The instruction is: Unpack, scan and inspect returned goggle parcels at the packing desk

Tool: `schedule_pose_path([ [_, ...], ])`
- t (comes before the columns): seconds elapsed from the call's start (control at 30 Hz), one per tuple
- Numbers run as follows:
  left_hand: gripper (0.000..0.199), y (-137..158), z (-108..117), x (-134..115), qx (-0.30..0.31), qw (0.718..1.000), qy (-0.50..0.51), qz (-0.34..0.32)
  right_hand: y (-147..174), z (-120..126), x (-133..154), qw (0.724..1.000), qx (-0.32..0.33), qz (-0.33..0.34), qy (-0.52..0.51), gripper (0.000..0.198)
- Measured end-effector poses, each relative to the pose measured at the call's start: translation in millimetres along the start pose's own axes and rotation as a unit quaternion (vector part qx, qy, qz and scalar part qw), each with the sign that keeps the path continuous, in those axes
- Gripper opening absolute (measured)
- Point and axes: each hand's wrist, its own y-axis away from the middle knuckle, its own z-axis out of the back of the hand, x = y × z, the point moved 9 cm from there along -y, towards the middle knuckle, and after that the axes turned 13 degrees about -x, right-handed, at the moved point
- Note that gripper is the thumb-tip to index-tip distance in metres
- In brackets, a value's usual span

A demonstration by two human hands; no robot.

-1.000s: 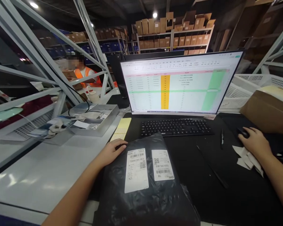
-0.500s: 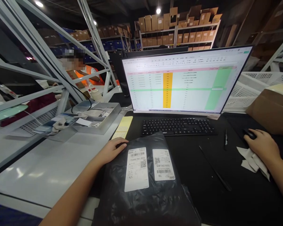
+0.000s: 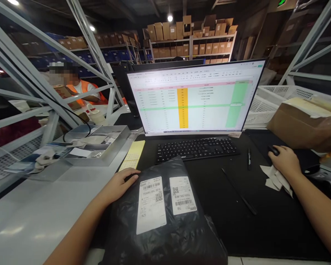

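A black plastic mailing bag (image 3: 182,235) lies in front of me, with two white printed labels on its upper side. At its upper left edge rests my left hand (image 3: 123,184), fingers stretched out and not gripping. My right hand (image 3: 287,162) is wrapped over a black computer mouse (image 3: 273,150) on a dark pad. Crumpled white paper (image 3: 276,180) lies beside and partly under that wrist. Beyond the bag are a black keyboard (image 3: 197,149) and a monitor (image 3: 209,106) showing a spreadsheet with a green highlighted row.
A pen (image 3: 249,159) and a thin black tool (image 3: 238,191) lie on the dark mat. Yellow paper slips (image 3: 132,155) sit by a grey tray (image 3: 99,158). At right stand a cardboard box (image 3: 298,121) and white baskets (image 3: 278,92). A person in an orange vest (image 3: 84,90) is behind the frame.
The camera view has turned right, so everything appears shifted left and more of the right side shows. Both hands keep their places on the bag and the mouse.
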Motion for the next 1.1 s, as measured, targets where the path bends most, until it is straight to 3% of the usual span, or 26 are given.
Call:
schedule_pose_path([
  [1.1, 0.046, -1.2, -2.5, 1.5, -0.002, 1.0, 0.004, 0.012, -1.0, -5.0, 2.5, 1.0, -0.01, 0.021, -0.014, 0.057],
])
